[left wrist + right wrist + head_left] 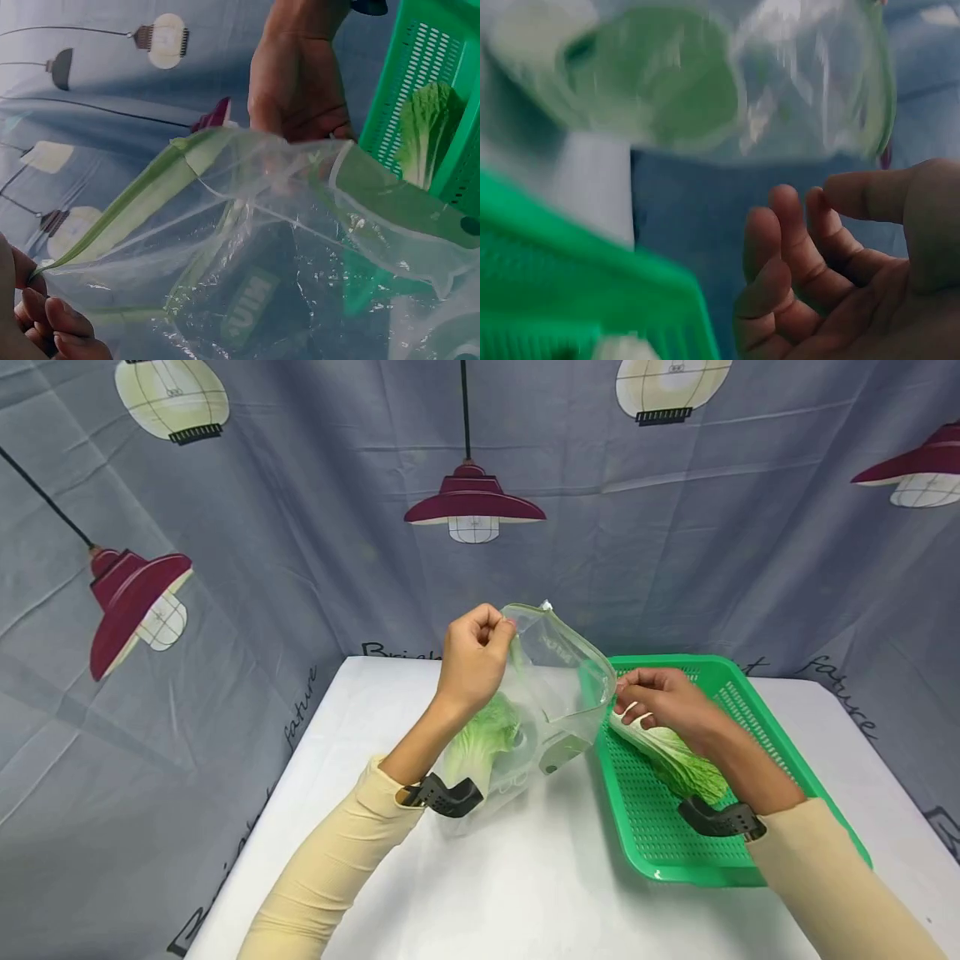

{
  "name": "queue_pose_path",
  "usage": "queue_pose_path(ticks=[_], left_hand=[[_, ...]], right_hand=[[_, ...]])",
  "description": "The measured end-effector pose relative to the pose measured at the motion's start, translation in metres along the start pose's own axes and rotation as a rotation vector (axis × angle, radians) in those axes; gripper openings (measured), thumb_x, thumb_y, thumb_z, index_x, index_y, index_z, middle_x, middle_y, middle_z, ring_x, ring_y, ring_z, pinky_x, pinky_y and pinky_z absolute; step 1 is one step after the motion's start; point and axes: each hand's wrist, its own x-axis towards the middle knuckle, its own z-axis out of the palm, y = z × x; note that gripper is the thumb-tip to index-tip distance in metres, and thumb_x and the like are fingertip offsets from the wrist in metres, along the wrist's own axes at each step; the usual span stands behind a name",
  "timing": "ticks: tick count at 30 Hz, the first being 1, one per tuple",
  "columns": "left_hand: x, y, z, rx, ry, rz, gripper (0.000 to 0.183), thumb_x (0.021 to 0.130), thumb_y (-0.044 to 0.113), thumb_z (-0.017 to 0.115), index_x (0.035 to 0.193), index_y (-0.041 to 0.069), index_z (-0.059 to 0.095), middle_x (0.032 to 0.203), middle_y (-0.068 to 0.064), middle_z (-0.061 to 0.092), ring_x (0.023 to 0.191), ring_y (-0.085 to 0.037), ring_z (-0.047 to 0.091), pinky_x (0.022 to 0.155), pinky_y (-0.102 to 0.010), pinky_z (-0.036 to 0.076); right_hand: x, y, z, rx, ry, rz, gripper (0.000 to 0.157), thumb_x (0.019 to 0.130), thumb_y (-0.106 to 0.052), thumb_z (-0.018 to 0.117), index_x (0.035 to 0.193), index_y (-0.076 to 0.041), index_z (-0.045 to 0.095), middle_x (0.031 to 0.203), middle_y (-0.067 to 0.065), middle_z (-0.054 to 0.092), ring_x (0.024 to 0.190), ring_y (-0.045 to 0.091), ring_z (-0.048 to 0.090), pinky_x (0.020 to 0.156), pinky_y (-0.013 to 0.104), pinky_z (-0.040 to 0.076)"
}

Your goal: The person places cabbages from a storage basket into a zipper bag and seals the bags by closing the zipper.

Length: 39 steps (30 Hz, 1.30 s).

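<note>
A clear zip bag [558, 693] with a pale green zip edge hangs over the table, its mouth spread wide. At the bag's upper left corner, my left hand [476, 656] pinches the rim between thumb and fingers. My right hand [667, 702] is by the bag's right rim, over the basket. In the right wrist view its fingers [799, 240] are loosely bent, with a gap to the bag and nothing between them. A napa cabbage piece [480, 739] overlaps the bag's lower left part, behind my left wrist.
On the right of the white table [495, 885] stands a green perforated basket [660, 852]. Another napa cabbage piece [678, 760] lies in it, partly under my right hand. A grey curtain [337, 527] printed with lamps closes off the back and sides.
</note>
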Motion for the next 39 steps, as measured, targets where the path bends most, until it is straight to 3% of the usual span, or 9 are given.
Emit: queue_pose_path(ticks=[2,6,10,13,17,21,26,32,39], left_hand=[[0.002,-0.001,0.008,0.009,-0.041,-0.002,0.024,0.096,0.013,0.056,0.072,0.009,0.053,0.054,-0.006,0.039,0.047,-0.021,0.037,0.053,-0.028,0.035],[0.005,-0.004,0.024,0.030,-0.098,-0.005,0.024,0.097,0.014,0.054,0.074,0.009,0.055,0.054,-0.005,0.040,0.047,-0.022,0.038,0.057,-0.028,0.037],[0.005,-0.008,0.036,0.037,-0.119,-0.013,0.025,0.098,0.014,0.055,0.073,0.010,0.054,0.054,-0.003,0.040,0.047,-0.021,0.038,0.056,-0.028,0.036],[0.005,-0.011,0.043,0.040,-0.122,-0.018,0.024,0.097,0.015,0.054,0.074,0.010,0.054,0.055,-0.003,0.040,0.049,-0.021,0.039,0.058,-0.028,0.036],[0.003,-0.014,0.047,0.035,-0.122,-0.032,0.023,0.097,0.017,0.053,0.075,0.010,0.054,0.057,-0.003,0.041,0.050,-0.021,0.039,0.056,-0.027,0.034],[0.000,-0.017,0.049,0.017,-0.130,-0.033,0.023,0.098,0.017,0.053,0.077,0.010,0.053,0.058,-0.003,0.040,0.050,-0.021,0.037,0.055,-0.028,0.033],[-0.002,-0.018,0.052,0.006,-0.140,-0.024,0.022,0.099,0.017,0.053,0.078,0.010,0.053,0.058,-0.002,0.039,0.051,-0.020,0.036,0.057,-0.028,0.033],[-0.003,-0.020,0.056,-0.005,-0.143,-0.032,0.023,0.098,0.014,0.052,0.076,0.009,0.051,0.057,-0.003,0.038,0.051,-0.021,0.038,0.059,-0.027,0.035],[-0.003,-0.019,0.062,-0.009,-0.150,-0.019,0.023,0.097,0.013,0.053,0.075,0.010,0.052,0.057,-0.003,0.039,0.050,-0.021,0.038,0.059,-0.027,0.036]], right_hand=[[-0.001,0.011,-0.008,-0.120,0.057,-0.017,0.032,0.102,-0.027,0.054,0.115,0.003,0.057,0.102,0.015,0.064,0.087,0.027,0.064,0.070,0.037,0.051],[0.004,0.039,-0.020,-0.535,0.136,-0.098,0.047,0.097,-0.035,0.063,0.123,0.003,0.059,0.111,0.025,0.064,0.093,0.039,0.063,0.072,0.050,0.051],[0.011,0.068,-0.027,-0.837,0.093,-0.095,0.080,0.084,-0.044,0.075,0.141,0.004,0.046,0.125,0.033,0.056,0.097,0.047,0.061,0.075,0.059,0.048],[0.014,0.083,-0.028,-0.860,0.002,-0.039,0.103,0.077,-0.045,0.082,0.147,0.010,0.030,0.131,0.037,0.049,0.106,0.053,0.055,0.085,0.064,0.044],[0.014,0.099,-0.028,-0.809,-0.074,0.033,0.113,0.074,-0.038,0.086,0.147,0.014,0.019,0.130,0.042,0.045,0.113,0.058,0.049,0.089,0.064,0.041],[0.011,0.109,-0.028,-0.817,-0.051,0.046,0.102,0.078,-0.025,0.084,0.148,0.012,0.021,0.125,0.041,0.050,0.106,0.056,0.054,0.080,0.060,0.046],[0.006,0.109,-0.034,-0.831,0.030,-0.023,0.078,0.084,-0.013,0.076,0.145,0.008,0.032,0.118,0.039,0.055,0.092,0.051,0.060,0.072,0.057,0.049],[-0.011,0.079,-0.053,-0.819,0.109,-0.132,0.068,0.088,-0.010,0.071,0.145,0.003,0.037,0.117,0.036,0.057,0.086,0.042,0.062,0.069,0.055,0.047],[-0.044,0.019,-0.077,-0.901,0.234,-0.308,0.074,0.086,-0.007,0.074,0.150,-0.008,0.036,0.122,0.032,0.058,0.094,0.045,0.061,0.071,0.058,0.045]])
